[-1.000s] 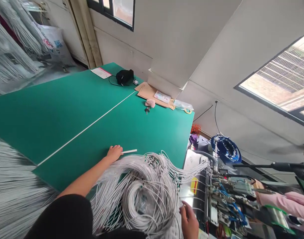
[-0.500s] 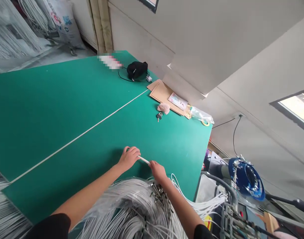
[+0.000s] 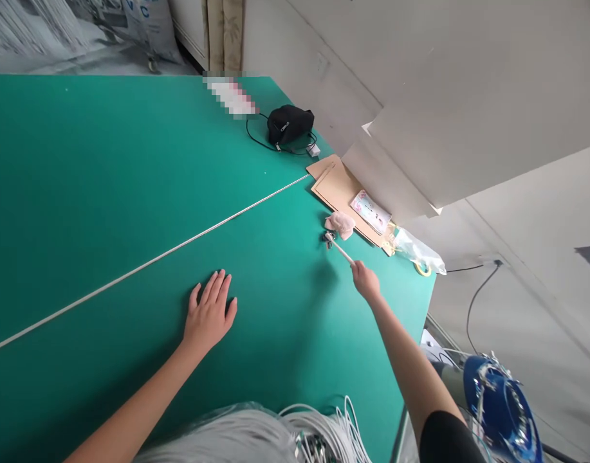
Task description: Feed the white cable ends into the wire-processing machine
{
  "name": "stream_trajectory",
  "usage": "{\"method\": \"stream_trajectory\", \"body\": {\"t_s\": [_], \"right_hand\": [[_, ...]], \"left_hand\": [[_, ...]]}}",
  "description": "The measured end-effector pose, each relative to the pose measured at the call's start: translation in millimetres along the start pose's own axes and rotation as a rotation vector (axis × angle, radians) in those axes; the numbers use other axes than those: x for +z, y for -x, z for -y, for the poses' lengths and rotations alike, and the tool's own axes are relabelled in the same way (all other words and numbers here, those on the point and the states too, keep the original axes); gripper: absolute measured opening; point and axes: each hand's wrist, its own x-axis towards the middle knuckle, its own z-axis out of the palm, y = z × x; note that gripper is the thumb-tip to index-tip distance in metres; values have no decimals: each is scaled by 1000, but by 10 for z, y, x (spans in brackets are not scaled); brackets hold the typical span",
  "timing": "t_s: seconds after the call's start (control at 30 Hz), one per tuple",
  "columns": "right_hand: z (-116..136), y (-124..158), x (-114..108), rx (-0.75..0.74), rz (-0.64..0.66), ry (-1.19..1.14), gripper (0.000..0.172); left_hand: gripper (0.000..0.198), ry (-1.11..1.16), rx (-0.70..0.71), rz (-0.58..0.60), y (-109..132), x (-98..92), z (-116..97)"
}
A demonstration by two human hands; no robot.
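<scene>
My right hand (image 3: 365, 280) is closed round one end of a slim white stick (image 3: 341, 251), possibly a pen. The stick points up and left, and its far end overlaps the keys (image 3: 329, 244) in view. I cannot tell whether it touches them. A pink fluffy piece (image 3: 341, 225) lies just beyond the keys. My left hand (image 3: 209, 316) is over the green tabletop (image 3: 130, 193), palm down with its fingers spread, and holds nothing. A bundle of thin white cables (image 3: 237, 437) with metal ends lies at the near edge.
Brown cardboard sheets (image 3: 336, 186) with a printed card (image 3: 370, 212) lie along the wall side, beside a clear plastic bag (image 3: 420, 251) and a tape roll (image 3: 423, 269). Farther back is a black pouch (image 3: 291, 125). A blue drum-shaped object (image 3: 502, 405) stands off the table's right side.
My hands have moved apart. The left has let go of the stick and spread out to the left; the right has carried the stick forward to the keys. The view has shifted.
</scene>
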Motion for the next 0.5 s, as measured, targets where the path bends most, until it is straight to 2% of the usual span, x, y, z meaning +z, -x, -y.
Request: {"method": "stream_trajectory", "body": {"t_s": [0.17,0.27,0.37,0.5], "right_hand": [[39,-651,-147,128,-86,-4,44],[76,-898,-212,236,-218,-81,46],[115,-996,-192,334,-338,-198,45],[156,-816,23,320,-322,-277,41]], "left_hand": [[67,-31,-5,32,-61,54,65],[68,-46,-9,48,-77,83,87],[68,-51,-21,59,-87,100,99],[68,-45,-21,71,-88,99,114]]}}
